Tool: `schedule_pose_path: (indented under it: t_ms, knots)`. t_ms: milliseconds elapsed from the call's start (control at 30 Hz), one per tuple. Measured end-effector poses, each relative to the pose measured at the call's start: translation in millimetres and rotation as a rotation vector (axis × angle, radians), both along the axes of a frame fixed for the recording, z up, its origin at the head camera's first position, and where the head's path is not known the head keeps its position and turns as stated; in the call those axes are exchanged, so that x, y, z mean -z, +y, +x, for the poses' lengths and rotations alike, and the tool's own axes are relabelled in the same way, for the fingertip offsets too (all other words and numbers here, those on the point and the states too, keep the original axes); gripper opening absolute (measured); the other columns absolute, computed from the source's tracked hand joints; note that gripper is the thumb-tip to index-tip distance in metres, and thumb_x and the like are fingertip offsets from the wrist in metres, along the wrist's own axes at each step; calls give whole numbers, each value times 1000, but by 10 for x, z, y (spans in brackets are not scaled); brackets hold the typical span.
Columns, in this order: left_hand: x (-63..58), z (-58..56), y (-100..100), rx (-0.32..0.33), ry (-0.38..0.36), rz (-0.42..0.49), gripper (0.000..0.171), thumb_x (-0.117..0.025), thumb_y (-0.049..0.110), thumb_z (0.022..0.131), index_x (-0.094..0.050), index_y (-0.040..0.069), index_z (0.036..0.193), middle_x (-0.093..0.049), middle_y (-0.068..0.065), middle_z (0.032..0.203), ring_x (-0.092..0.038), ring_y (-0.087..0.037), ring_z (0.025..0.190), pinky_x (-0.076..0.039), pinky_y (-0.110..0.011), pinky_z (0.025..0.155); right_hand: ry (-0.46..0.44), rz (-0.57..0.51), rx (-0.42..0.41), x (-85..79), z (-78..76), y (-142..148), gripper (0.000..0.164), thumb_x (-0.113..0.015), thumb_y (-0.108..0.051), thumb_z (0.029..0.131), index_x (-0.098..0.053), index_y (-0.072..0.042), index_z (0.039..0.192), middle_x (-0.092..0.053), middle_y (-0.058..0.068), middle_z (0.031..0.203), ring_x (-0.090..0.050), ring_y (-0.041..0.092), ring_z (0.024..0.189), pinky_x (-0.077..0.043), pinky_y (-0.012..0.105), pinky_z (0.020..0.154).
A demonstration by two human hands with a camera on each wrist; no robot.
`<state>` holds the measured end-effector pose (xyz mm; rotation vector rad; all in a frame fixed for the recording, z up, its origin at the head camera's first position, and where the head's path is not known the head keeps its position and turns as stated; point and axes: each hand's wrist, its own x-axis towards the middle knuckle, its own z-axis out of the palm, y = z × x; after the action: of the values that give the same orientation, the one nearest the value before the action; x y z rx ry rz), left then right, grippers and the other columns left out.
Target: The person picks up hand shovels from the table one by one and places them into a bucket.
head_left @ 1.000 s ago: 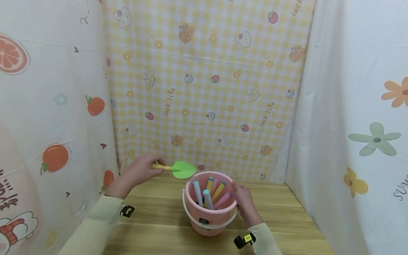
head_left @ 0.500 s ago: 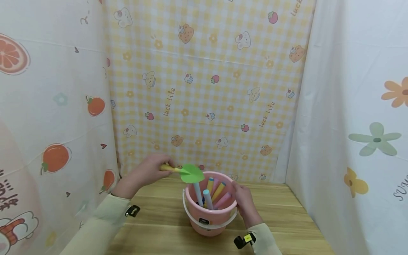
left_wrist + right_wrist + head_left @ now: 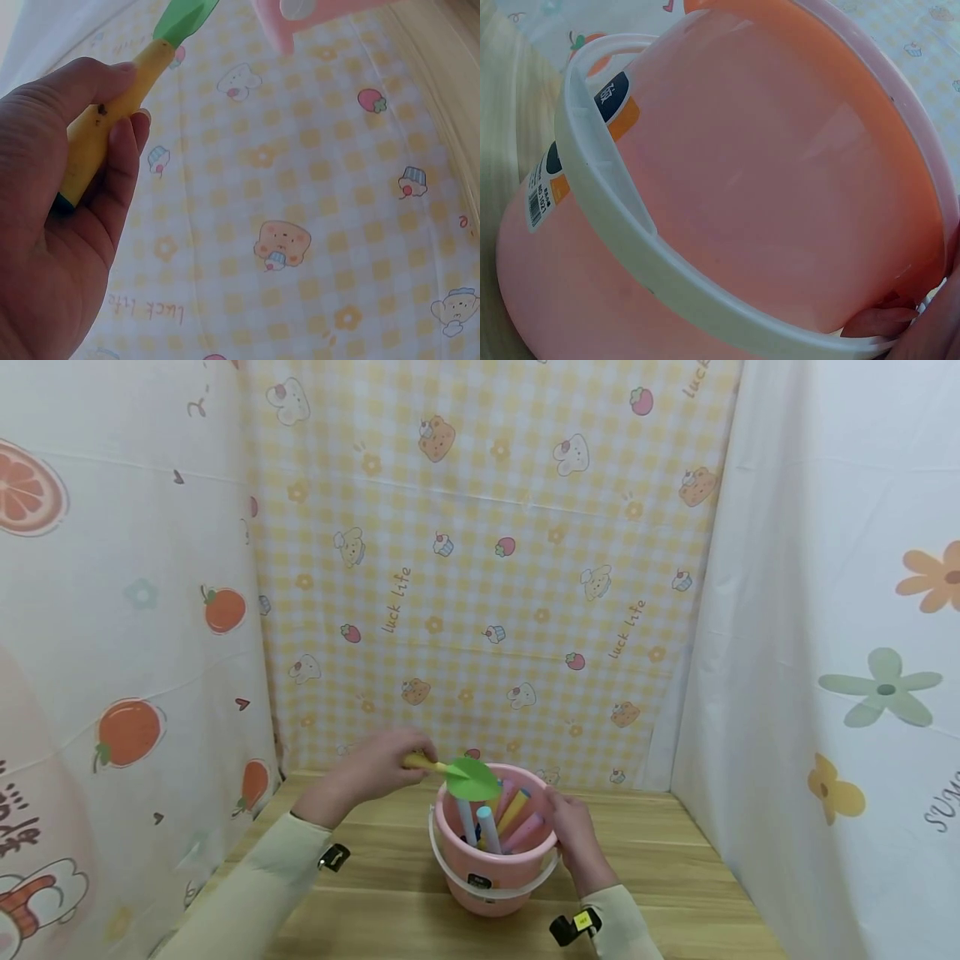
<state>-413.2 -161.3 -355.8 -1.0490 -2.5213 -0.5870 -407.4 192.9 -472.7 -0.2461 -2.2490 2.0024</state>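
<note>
In the head view my left hand (image 3: 378, 768) grips the yellow handle of a toy shovel. The shovel's green blade (image 3: 474, 779) is over the far left rim of a pink bucket (image 3: 510, 872), covering the top of a pale stick. That handle (image 3: 124, 112) lies between thumb and curled fingers in the left wrist view. My right hand (image 3: 576, 827) holds the bucket's right side at the rim; in the right wrist view, fingers (image 3: 881, 322) show by the white bail (image 3: 622, 221). Inside are several sticks: pale blue-topped ones (image 3: 489, 831), yellow ones (image 3: 513, 810) and pink ones (image 3: 525, 833).
The bucket stands on a wood-grain table (image 3: 360, 893). Behind it hangs a yellow checked cloth (image 3: 480, 585), and white printed cloths close in the left (image 3: 180, 652) and right (image 3: 787, 610) sides.
My left hand has carried the shovel rightward and slightly down, from left of the bucket to above its rim. My right hand and the bucket have stayed in place.
</note>
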Motion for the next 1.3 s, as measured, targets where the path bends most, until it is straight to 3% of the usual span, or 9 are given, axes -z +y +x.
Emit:
schedule_pose_path:
  t_ms: [400, 533, 633, 767, 900, 967, 1133, 1300]
  knots:
    - [37, -36, 319, 75, -33, -77, 14, -87, 13, 98, -79, 21, 107, -72, 8, 106, -66, -11, 95, -59, -34, 82, 0, 3, 0, -13, 7, -11, 60, -53, -45, 116, -65, 11, 136, -73, 21, 115, -72, 22, 90, -64, 34, 74]
    - [59, -45, 439, 83, -115, -101, 16, -85, 10, 99, -79, 20, 111, -74, 2, 127, -70, -18, 110, -61, -36, 90, 4, 4, 3, -26, 4, -17, 61, -53, -43, 116, -62, 12, 140, -72, 25, 120, -72, 25, 96, -64, 35, 77]
    - [79, -42, 517, 80, -155, -129, 18, -82, 8, 100, -79, 20, 113, -68, -2, 148, -68, -25, 128, -60, -41, 98, 6, -5, 5, -38, -3, -24, 62, -54, -42, 116, -61, 14, 141, -71, 27, 122, -73, 26, 97, -65, 35, 78]
    - [102, -47, 604, 108, -169, -155, 21, -80, 7, 101, -80, 20, 117, -67, -2, 148, -63, -29, 139, -57, -45, 106, 4, -11, 5, -44, -9, -31, 61, -54, -40, 116, -61, 15, 141, -72, 25, 116, -74, 23, 88, -64, 34, 72]
    - [154, -69, 692, 155, -151, -187, 22, -81, 7, 99, -81, 20, 117, -70, 8, 122, -67, -17, 121, -59, -36, 100, -3, -3, 10, -40, -14, -33, 60, -54, -40, 115, -63, 14, 139, -74, 22, 110, -74, 20, 80, -64, 33, 68]
    - [180, -72, 733, 166, -140, -207, 18, -82, 11, 100, -81, 21, 115, -68, 12, 114, -66, -10, 109, -59, -31, 93, -1, -8, 9, -38, -17, -33, 60, -54, -39, 115, -63, 14, 140, -74, 23, 113, -74, 20, 84, -65, 34, 71]
    - [221, -42, 818, 168, -104, -253, 12, -81, 17, 102, -82, 22, 114, -70, 12, 114, -67, -7, 105, -58, -30, 92, 6, -22, 10, -28, -15, -31, 59, -55, -39, 115, -62, 14, 141, -73, 25, 120, -74, 22, 93, -66, 37, 79]
    - [240, -18, 887, 190, -78, -273, 19, -75, 10, 101, -83, 19, 116, -72, 9, 116, -66, -8, 100, -57, -29, 87, 21, -19, 17, -8, -14, -25, 58, -56, -38, 115, -64, 15, 137, -73, 24, 112, -74, 24, 89, -65, 35, 74]
